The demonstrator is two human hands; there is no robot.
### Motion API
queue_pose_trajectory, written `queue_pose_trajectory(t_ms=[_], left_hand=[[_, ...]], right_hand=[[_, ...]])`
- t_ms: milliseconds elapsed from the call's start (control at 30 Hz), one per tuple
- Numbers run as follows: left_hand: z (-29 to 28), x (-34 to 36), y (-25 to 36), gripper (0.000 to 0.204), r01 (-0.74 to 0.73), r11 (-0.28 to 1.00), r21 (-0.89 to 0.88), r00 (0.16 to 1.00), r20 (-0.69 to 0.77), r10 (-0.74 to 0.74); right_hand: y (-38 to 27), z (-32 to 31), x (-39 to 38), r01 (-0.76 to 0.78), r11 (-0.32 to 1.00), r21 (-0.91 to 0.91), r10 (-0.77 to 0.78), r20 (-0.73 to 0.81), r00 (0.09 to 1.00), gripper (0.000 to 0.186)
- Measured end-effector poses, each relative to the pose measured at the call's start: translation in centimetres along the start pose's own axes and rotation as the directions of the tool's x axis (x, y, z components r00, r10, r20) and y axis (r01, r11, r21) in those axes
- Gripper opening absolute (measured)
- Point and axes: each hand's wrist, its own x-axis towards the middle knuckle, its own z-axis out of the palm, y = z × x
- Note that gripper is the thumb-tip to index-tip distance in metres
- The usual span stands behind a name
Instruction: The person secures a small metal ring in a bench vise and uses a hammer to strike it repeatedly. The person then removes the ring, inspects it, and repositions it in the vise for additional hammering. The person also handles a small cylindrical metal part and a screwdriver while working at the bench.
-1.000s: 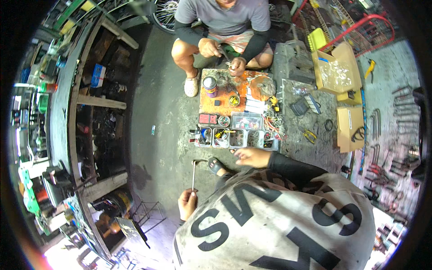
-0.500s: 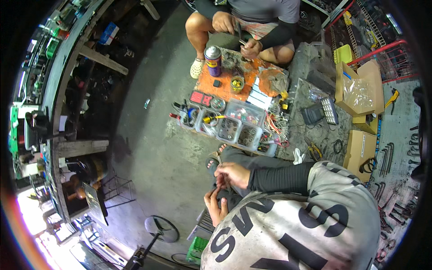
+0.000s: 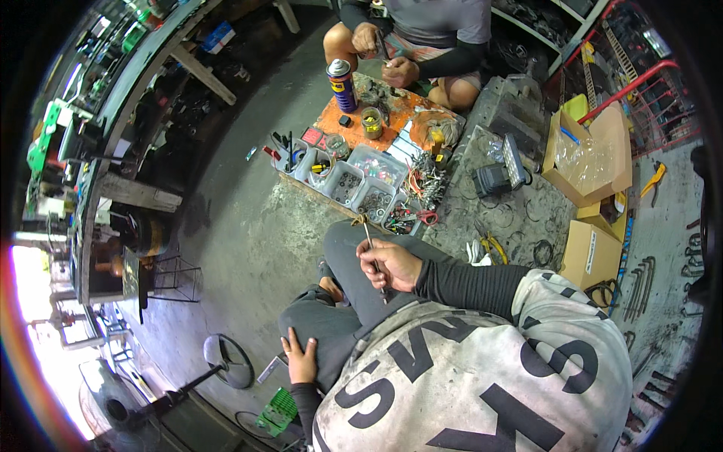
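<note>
My right hand is closed around a thin metal rod above my right thigh. The rod's brownish, knobby end points toward the parts bins; its lower end shows below my fingers. My left hand lies on my left thigh with its fingers spread and nothing in it. Just past my knees stand clear plastic bins of washers and small hardware. Red-handled scissors or pliers lie by the nearest bin.
On the orange tabletop stand a spray can and a glass jar. Across it, another person's hands hold a small part. To the right are a lamp, yellow-handled pliers and an open cardboard box.
My left hand has left the right hand and come down onto my left thigh. My right hand now holds the rod up more plainly. My legs and the view have shifted.
</note>
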Motion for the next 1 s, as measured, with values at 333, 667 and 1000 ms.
queue_pose_trajectory(t_ms=[333,667,1000], left_hand=[[2.7,1.3,-12.0,0.074,0.586,0.262,-0.767,0.809,0.572,-0.134],[0.2,3.4,2.5,0.071,0.007,0.971,0.237,0.991,0.131,-0.039],[3.3,2.4,9.6,0.059,-0.355,0.932,-0.075,0.819,0.456,0.348]], right_hand=[[-6.1,2.0,1.0,0.139,0.964,-0.229,-0.118,0.101,0.988,0.010],[-0.2,1.4,0.0,0.127,0.817,-0.562,-0.019,0.195,0.981,0.017],[0.9,1.8,-0.2,0.266,0.684,-0.679,-0.148,0.228,0.962,0.021]])
